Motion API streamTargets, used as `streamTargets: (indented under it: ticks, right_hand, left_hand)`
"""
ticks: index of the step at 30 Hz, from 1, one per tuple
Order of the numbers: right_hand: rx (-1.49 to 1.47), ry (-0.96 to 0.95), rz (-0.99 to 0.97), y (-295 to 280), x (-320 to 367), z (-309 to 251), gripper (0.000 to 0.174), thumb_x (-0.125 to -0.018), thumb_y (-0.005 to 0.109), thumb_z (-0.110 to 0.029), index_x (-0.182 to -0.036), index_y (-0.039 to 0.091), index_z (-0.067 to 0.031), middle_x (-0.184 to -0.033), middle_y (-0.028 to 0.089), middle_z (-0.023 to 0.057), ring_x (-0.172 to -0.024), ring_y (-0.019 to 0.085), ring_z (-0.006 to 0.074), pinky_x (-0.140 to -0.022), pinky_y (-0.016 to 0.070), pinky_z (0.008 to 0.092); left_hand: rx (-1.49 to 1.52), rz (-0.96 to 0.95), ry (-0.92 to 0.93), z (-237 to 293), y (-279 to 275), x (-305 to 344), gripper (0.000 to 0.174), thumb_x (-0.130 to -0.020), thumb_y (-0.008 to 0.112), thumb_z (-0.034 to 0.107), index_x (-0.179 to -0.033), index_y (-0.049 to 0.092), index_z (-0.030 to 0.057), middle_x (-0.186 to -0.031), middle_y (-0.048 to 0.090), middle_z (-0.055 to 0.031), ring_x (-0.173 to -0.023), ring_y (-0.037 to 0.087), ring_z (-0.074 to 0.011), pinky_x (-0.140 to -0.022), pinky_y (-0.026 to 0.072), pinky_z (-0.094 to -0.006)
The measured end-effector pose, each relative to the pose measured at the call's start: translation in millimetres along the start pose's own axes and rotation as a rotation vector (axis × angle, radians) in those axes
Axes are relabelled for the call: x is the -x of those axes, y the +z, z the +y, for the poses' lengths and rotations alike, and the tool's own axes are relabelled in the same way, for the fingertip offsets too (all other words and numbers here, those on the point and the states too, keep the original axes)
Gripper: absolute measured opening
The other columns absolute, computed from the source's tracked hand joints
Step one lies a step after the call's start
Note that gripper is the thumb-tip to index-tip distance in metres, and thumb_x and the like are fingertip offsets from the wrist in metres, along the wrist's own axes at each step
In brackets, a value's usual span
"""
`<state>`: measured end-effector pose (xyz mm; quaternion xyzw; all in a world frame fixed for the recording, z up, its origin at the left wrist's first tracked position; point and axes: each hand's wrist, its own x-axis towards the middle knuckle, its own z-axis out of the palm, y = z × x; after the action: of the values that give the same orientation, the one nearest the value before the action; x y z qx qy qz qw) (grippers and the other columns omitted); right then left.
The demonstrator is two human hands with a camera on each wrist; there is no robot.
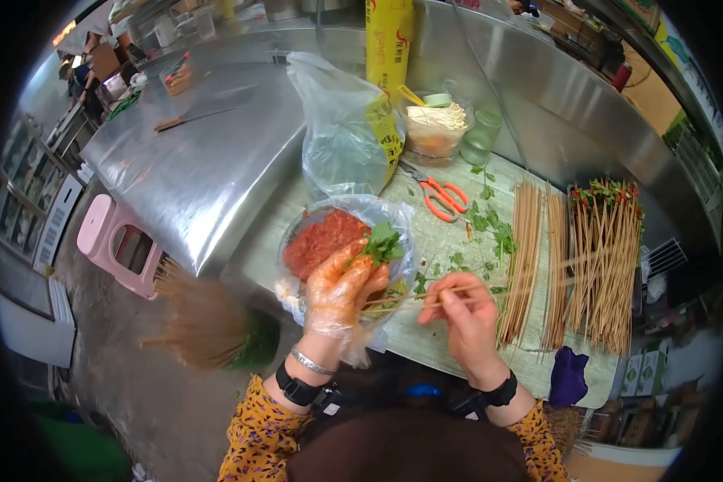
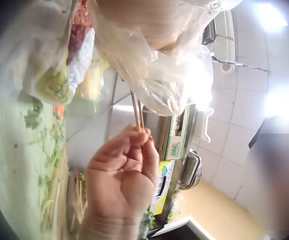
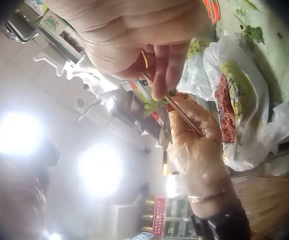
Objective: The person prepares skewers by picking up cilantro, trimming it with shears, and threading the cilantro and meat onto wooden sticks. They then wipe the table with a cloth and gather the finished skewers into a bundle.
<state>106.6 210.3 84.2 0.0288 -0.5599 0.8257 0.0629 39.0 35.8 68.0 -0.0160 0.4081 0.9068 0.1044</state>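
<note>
My left hand (image 1: 341,291), in a clear plastic glove smeared with red, curls its fingers round a leafy green sprig (image 1: 384,243) over a bag-lined bowl of red minced meat (image 1: 323,241). My bare right hand (image 1: 466,317) pinches thin wooden skewers (image 1: 402,300) that reach to the gloved hand. In the right wrist view, the skewers (image 3: 184,119) run from the right fingertips across the gloved palm, with leaves (image 3: 155,106) beside them. The left wrist view shows the right hand (image 2: 122,177) pinching two skewers (image 2: 137,112).
Loose skewers (image 1: 522,265) and a pile of filled skewers (image 1: 606,265) lie on the right. Behind the bowl are a plastic bag (image 1: 337,136), orange-handled scissors (image 1: 442,198), a tub of enoki mushrooms (image 1: 435,120) and a green glass (image 1: 480,136). Leaves (image 1: 502,237) are scattered about.
</note>
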Motion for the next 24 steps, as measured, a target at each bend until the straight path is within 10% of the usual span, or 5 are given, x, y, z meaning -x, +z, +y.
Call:
streamTargets:
  ticks: [5,12,24]
  right_hand:
    - [0.171,0.100,-0.203,7,0,-16,0.017,-0.097,0.051,-0.014,-0.099,0.059,0.0011,-0.084,0.060,0.0104,-0.077,0.065,0.0176,-0.071,0.0536,0.0295]
    - [-0.006,0.028,0.091,-12,-21,-32,0.030,-0.102,0.042,-0.026,-0.097,0.056,0.0004,-0.081,0.062,0.0100,-0.071,0.066,0.0177,-0.067,0.0532,0.0280]
    - [0.172,0.056,0.081,-12,-23,-34,0.032,-0.101,0.043,-0.028,-0.092,0.057,0.0000,-0.075,0.062,0.0090,-0.062,0.064,0.0170,-0.058,0.0530,0.0257]
  left_hand:
    - [-0.340,-0.076,0.025,7,-4,3,0.030,-0.090,0.058,0.000,-0.119,0.057,-0.0074,-0.100,0.065,-0.0119,-0.085,0.065,-0.0155,-0.076,0.0539,-0.0267]
    - [-0.672,-0.141,0.133,3,-11,7,0.023,-0.085,0.062,-0.002,-0.107,0.066,-0.0048,-0.098,0.067,-0.0102,-0.083,0.065,-0.0155,-0.074,0.0528,-0.0257]
    - [-0.549,-0.116,0.127,2,-4,11,0.023,-0.087,0.061,0.001,-0.109,0.064,-0.0050,-0.099,0.067,-0.0096,-0.090,0.064,-0.0148,-0.079,0.0506,-0.0260]
